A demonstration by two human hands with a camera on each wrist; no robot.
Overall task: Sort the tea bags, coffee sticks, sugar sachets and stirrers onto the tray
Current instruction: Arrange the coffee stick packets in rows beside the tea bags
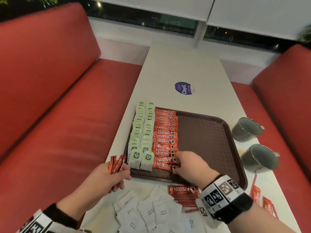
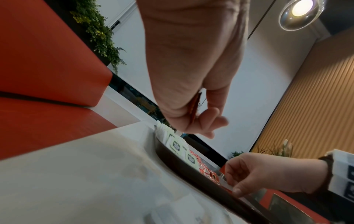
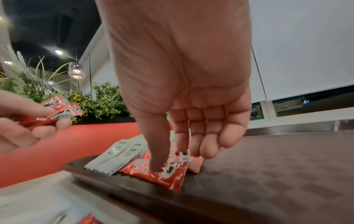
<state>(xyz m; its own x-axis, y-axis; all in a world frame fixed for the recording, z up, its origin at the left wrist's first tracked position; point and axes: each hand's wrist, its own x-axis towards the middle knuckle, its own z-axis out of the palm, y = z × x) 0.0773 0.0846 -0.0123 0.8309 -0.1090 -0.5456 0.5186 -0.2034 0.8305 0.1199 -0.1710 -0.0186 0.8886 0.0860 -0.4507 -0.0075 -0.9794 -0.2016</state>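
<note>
The right hand (image 1: 188, 163), fingers straight, presses the nearest coffee stick (image 1: 164, 166) flat on the tray (image 1: 210, 132), best squared against its row before the left hand (image 1: 107, 178), seemingly pinching two more sticks (image 1: 116, 163), feeds the next.

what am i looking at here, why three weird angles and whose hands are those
No machine here: a person sorts café supplies, wearing three cameras. The big picture comes from the head, the others from each wrist, looking along the fingers. The left hand holds a few coffee sticks. The right hand presses straight fingers on the coffee row in the brown tray, beside two rows of tea bags. On the table lie sugar sachets, more sticks and two metal mugs.
</note>
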